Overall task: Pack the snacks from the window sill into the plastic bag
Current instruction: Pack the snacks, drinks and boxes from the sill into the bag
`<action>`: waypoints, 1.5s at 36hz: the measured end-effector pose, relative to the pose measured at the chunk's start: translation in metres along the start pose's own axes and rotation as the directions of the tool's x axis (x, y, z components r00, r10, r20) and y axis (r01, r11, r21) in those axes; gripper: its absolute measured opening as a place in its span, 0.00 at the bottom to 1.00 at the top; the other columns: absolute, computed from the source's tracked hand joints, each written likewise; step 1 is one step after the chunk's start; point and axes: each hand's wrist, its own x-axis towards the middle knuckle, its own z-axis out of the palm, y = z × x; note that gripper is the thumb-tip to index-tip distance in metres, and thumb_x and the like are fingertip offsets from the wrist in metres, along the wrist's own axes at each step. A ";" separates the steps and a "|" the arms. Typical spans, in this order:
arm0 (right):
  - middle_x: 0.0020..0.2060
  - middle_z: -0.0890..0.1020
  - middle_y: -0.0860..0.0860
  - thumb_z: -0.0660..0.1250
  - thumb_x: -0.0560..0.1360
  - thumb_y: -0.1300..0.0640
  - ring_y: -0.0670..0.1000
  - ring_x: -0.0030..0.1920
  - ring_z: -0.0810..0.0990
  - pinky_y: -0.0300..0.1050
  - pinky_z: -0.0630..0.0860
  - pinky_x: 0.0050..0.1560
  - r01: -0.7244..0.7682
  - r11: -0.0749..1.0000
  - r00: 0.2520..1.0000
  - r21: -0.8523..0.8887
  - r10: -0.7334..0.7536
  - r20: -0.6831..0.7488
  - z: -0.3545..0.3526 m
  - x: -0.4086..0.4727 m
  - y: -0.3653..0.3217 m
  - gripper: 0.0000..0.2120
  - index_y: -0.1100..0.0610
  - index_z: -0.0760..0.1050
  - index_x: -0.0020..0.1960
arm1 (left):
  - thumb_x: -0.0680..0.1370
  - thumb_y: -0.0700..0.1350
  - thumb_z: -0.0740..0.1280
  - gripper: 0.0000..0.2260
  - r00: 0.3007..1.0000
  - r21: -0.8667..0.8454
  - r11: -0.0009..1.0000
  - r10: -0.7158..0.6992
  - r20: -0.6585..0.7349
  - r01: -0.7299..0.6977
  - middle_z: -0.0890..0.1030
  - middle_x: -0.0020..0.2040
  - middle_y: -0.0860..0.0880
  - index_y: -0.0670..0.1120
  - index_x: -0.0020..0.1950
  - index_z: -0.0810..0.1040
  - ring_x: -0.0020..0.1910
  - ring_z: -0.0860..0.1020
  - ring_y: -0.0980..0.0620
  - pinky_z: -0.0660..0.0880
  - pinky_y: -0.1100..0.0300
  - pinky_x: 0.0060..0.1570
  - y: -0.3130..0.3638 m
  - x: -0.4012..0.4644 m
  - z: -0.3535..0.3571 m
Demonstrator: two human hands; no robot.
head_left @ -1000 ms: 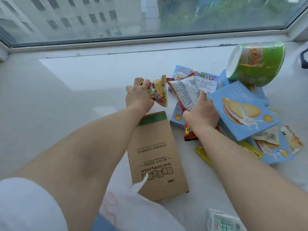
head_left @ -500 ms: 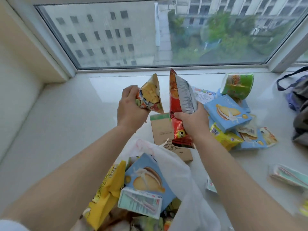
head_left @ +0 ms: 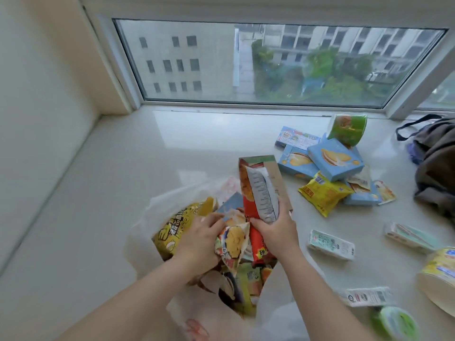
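Head view: right hand (head_left: 275,232) grips red packet (head_left: 256,193) upright, seemingly over plastic bag (head_left: 147,217).

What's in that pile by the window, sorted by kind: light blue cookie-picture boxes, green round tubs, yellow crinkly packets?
Light blue cardboard boxes with a cookie picture: 3
Green round tub: 1
Yellow crinkly plastic packet: 1
Total: 5
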 end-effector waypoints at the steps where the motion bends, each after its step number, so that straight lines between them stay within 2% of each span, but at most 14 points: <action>1: 0.54 0.73 0.44 0.73 0.69 0.50 0.51 0.55 0.76 0.42 0.71 0.49 0.011 0.998 1.000 -0.062 -0.010 0.018 0.002 -0.005 0.005 0.35 0.49 0.61 0.71 | 0.71 0.47 0.67 0.25 0.999 0.084 0.996 -0.021 0.031 0.018 0.58 0.73 0.57 0.55 0.67 0.64 0.67 0.60 0.47 0.75 0.55 0.49 -0.003 -0.002 0.003; 3: 0.56 0.71 0.44 0.73 0.69 0.48 0.51 0.57 0.74 0.42 0.71 0.50 0.047 0.988 0.998 -0.150 -0.041 0.042 0.008 -0.014 0.012 0.37 0.48 0.59 0.72 | 0.71 0.44 0.65 0.26 0.996 0.182 0.982 -0.066 0.055 0.055 0.57 0.73 0.57 0.55 0.68 0.63 0.67 0.60 0.45 0.73 0.55 0.46 -0.010 -0.004 0.006; 9: 0.62 0.71 0.51 0.70 0.69 0.42 0.54 0.61 0.72 0.49 0.74 0.55 0.061 0.929 0.998 -0.366 -0.046 0.050 0.019 -0.021 0.032 0.40 0.48 0.53 0.75 | 0.72 0.51 0.67 0.29 0.988 0.217 0.965 -0.156 0.014 0.150 0.58 0.73 0.56 0.58 0.70 0.60 0.68 0.59 0.45 0.69 0.49 0.52 -0.014 0.006 0.010; 13: 0.63 0.68 0.53 0.68 0.72 0.45 0.55 0.62 0.70 0.50 0.72 0.57 0.055 0.860 0.995 -0.507 -0.006 0.097 0.012 -0.022 0.044 0.40 0.49 0.48 0.76 | 0.71 0.51 0.69 0.30 0.976 0.239 0.947 -0.217 -0.015 0.214 0.57 0.73 0.55 0.60 0.70 0.59 0.69 0.59 0.45 0.70 0.48 0.53 -0.017 0.014 0.012; 18: 0.64 0.66 0.53 0.64 0.74 0.50 0.56 0.60 0.70 0.51 0.72 0.57 0.136 0.696 0.975 -0.705 0.033 0.221 0.006 -0.023 0.055 0.38 0.46 0.45 0.76 | 0.72 0.46 0.68 0.28 0.940 0.236 0.911 -0.316 -0.127 0.338 0.53 0.75 0.55 0.62 0.68 0.63 0.72 0.55 0.46 0.67 0.45 0.58 -0.040 0.008 0.007; 24: 0.61 0.69 0.50 0.64 0.74 0.43 0.52 0.59 0.70 0.46 0.71 0.53 0.212 0.703 0.969 -0.679 -0.062 0.239 0.012 -0.019 0.051 0.36 0.42 0.49 0.76 | 0.71 0.46 0.69 0.31 0.963 0.288 0.919 -0.261 -0.063 0.268 0.50 0.75 0.54 0.62 0.69 0.60 0.72 0.52 0.44 0.61 0.42 0.63 -0.033 0.005 0.020; 29: 0.60 0.69 0.51 0.64 0.75 0.44 0.53 0.59 0.71 0.48 0.72 0.52 0.212 0.723 0.975 -0.658 -0.107 0.197 0.026 -0.011 0.039 0.34 0.42 0.50 0.76 | 0.72 0.47 0.68 0.32 0.976 0.334 0.921 -0.218 0.016 0.201 0.50 0.76 0.53 0.61 0.71 0.57 0.73 0.51 0.43 0.60 0.41 0.64 -0.035 -0.006 0.030; 33: 0.61 0.70 0.52 0.63 0.75 0.47 0.53 0.57 0.71 0.46 0.70 0.54 0.309 0.621 0.951 -0.720 -0.180 0.253 0.044 -0.010 0.023 0.33 0.42 0.52 0.75 | 0.75 0.45 0.65 0.35 0.969 0.427 0.887 -0.231 0.083 0.175 0.45 0.78 0.52 0.59 0.75 0.49 0.75 0.47 0.41 0.59 0.41 0.66 -0.042 -0.013 0.029; 36: 0.62 0.70 0.52 0.63 0.75 0.45 0.53 0.58 0.71 0.47 0.69 0.56 0.389 0.595 0.920 -0.703 -0.213 0.329 0.050 -0.014 0.021 0.32 0.44 0.54 0.75 | 0.75 0.45 0.64 0.34 0.950 0.462 0.856 -0.301 0.080 0.232 0.41 0.77 0.51 0.57 0.76 0.50 0.75 0.42 0.41 0.55 0.39 0.69 -0.054 -0.012 0.027; 40: 0.65 0.66 0.53 0.62 0.76 0.43 0.54 0.62 0.68 0.48 0.69 0.60 0.430 0.583 0.896 -0.689 -0.184 0.403 0.049 -0.008 0.031 0.33 0.45 0.51 0.75 | 0.75 0.47 0.65 0.34 0.954 0.433 0.875 -0.284 0.096 0.217 0.40 0.77 0.51 0.55 0.76 0.50 0.75 0.41 0.42 0.49 0.38 0.71 -0.057 -0.004 0.030; 43: 0.66 0.64 0.55 0.60 0.77 0.49 0.56 0.61 0.67 0.49 0.67 0.60 0.363 0.544 0.928 -0.757 -0.134 0.348 0.056 0.000 0.037 0.34 0.42 0.44 0.76 | 0.74 0.52 0.65 0.34 0.970 0.361 0.918 -0.219 0.109 0.166 0.41 0.77 0.53 0.53 0.75 0.52 0.76 0.40 0.44 0.46 0.39 0.72 -0.053 -0.006 0.040; 47: 0.67 0.62 0.57 0.56 0.77 0.59 0.58 0.61 0.65 0.51 0.64 0.62 0.324 0.514 0.940 -0.794 -0.079 0.333 0.075 -0.010 0.029 0.35 0.43 0.41 0.76 | 0.73 0.49 0.65 0.36 0.970 0.328 0.940 -0.163 0.178 0.098 0.37 0.77 0.54 0.52 0.76 0.49 0.75 0.37 0.44 0.44 0.40 0.73 -0.057 -0.012 0.040; 50: 0.65 0.65 0.56 0.59 0.76 0.56 0.57 0.60 0.67 0.51 0.66 0.60 0.353 0.531 0.934 -0.771 -0.146 0.327 0.070 -0.017 0.024 0.36 0.44 0.42 0.76 | 0.72 0.46 0.65 0.38 0.972 0.331 0.941 -0.134 0.193 0.064 0.36 0.77 0.53 0.53 0.77 0.48 0.76 0.37 0.45 0.47 0.42 0.74 -0.059 -0.017 0.032; 54: 0.61 0.70 0.54 0.62 0.75 0.49 0.55 0.56 0.70 0.49 0.68 0.56 0.436 0.588 0.899 -0.681 -0.313 0.306 0.056 -0.027 0.026 0.34 0.47 0.50 0.76 | 0.72 0.44 0.66 0.37 0.990 0.216 0.970 -0.129 0.060 0.113 0.35 0.77 0.52 0.55 0.76 0.49 0.76 0.38 0.47 0.43 0.49 0.75 -0.064 -0.031 0.028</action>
